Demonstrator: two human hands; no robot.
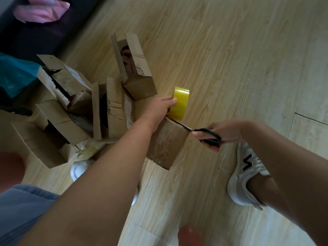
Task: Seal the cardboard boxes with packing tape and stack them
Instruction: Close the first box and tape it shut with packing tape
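My left hand (162, 107) grips a yellow roll of packing tape (180, 104) at the far edge of a closed cardboard box (166, 144) on the floor. My right hand (225, 134) holds black-handled scissors (205, 135), whose blades point left along the box's top edge, just below the roll. Several open boxes with torn flaps lie to the left: a tall one (136, 71) behind, one (110, 109) beside my left arm, and others (58, 110) in a heap.
Wooden floor stretches to the right and far side. My white sneakers (246, 176) stand near the box, one (79, 168) partly under my left arm. A dark sofa with pink cloth (40, 11) and a teal bag (16, 75) sit at upper left.
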